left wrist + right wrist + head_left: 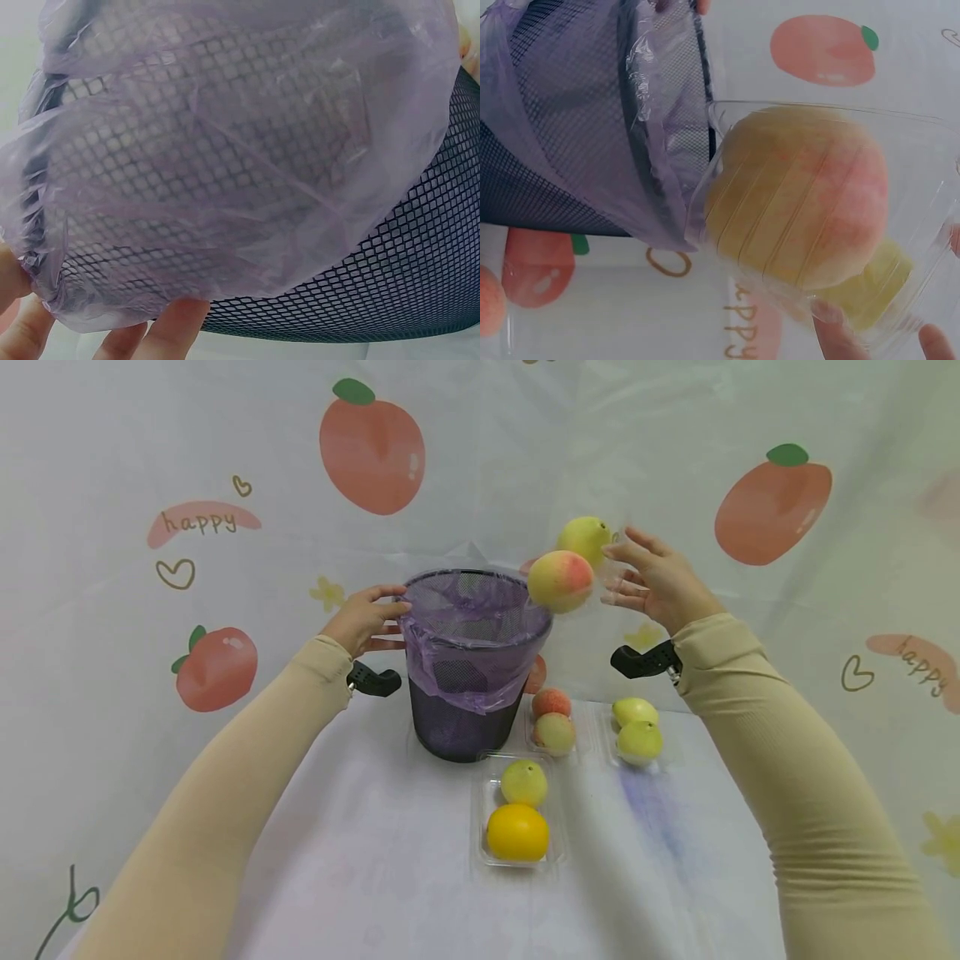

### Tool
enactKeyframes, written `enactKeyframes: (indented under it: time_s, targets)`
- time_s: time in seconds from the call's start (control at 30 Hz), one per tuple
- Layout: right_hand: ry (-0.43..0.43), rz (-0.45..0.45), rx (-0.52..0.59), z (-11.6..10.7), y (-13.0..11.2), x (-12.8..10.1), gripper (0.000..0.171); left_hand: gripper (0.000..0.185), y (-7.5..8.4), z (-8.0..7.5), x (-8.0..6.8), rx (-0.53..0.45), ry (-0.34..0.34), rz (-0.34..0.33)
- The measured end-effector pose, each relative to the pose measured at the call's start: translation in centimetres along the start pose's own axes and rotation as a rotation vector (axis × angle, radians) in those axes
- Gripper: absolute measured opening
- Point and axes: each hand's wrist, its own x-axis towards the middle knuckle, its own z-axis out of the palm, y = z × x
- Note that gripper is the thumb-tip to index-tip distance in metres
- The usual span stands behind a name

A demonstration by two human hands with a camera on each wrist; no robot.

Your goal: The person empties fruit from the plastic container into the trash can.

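Observation:
A black mesh trash can [453, 735] lined with a purple plastic bag [487, 672] stands upright. My left hand [362, 620] grips its left rim, fingers over the bag's folded edge. Beyond the right rim, my right hand [660, 578] holds up a clear plastic box [922, 191] by its far end. Inside the tilted box are a yellow-and-pink peach [560, 582] and a yellow-green fruit [585, 537]. The box's near end overlaps the can's rim in the right wrist view, with the peach lying closest to the can.
In front of the can, a clear tray [491, 860] holds a yellow-green fruit [523, 783] and an orange-yellow fruit [517, 832]. To its right, another tray holds two peaches [554, 733]. Farther right are two yellow-green fruits [639, 743] in a tray. A printed cloth [480, 460] hangs behind.

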Motion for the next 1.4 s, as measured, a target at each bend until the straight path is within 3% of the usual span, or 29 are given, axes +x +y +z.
enactKeyframes:
  time_s: [1.4]
  targets:
    - [0.027, -0.083, -0.040, 2.2, -1.2, -0.2, 0.077, 0.053, 0.0, 0.0, 0.1, -0.009, -0.005, 0.001]
